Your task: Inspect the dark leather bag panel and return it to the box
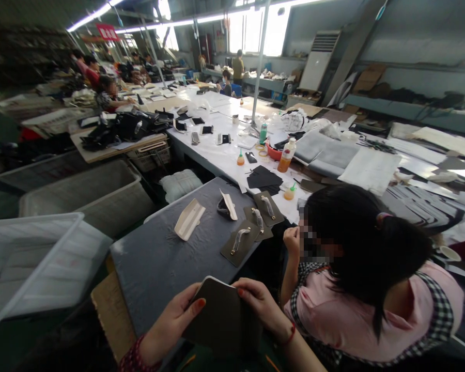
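Note:
Both my hands hold a dark grey leather panel with rounded corners, low in the view. My left hand grips its left edge with the thumb on top. My right hand curls over its upper right corner. Just beyond lies a grey padded board carrying several grey leather pieces with handle straps and a beige folded piece.
A person in a pink and checked top sits close on my right, one hand raised. White plastic bins stand at left. A long white table holds glue bottles, black pieces and grey sheets. Other workers sit far back.

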Demonstrator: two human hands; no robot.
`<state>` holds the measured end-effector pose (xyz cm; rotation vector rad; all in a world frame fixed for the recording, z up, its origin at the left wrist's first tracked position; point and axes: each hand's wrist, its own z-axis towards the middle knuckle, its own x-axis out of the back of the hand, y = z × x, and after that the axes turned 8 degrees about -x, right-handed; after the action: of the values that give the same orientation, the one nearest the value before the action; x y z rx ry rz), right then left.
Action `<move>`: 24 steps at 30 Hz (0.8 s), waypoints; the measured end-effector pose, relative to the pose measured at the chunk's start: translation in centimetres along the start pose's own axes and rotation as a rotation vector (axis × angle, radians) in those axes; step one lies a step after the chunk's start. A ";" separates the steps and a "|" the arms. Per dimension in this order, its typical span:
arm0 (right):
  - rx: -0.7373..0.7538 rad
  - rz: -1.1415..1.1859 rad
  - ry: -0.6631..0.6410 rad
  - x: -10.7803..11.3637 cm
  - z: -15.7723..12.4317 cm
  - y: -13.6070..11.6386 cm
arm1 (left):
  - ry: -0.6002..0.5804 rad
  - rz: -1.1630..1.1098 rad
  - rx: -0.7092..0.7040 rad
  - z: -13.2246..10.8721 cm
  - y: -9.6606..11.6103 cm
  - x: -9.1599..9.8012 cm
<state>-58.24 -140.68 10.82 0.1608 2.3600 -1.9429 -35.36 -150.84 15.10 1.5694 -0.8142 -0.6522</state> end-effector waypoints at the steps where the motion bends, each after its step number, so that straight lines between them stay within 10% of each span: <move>1: -0.021 0.023 -0.020 0.2 0.0 0.1 | -0.009 0.010 -0.006 0.0 0.1 -0.2; 24: 0.030 -0.076 0.041 -0.5 1.2 2.7 | 0.191 0.445 0.061 0.1 -1.5 -1.7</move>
<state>-57.36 -141.33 8.08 0.1152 2.3976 -2.0281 -36.25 -149.40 13.52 1.4138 -1.0022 -0.1548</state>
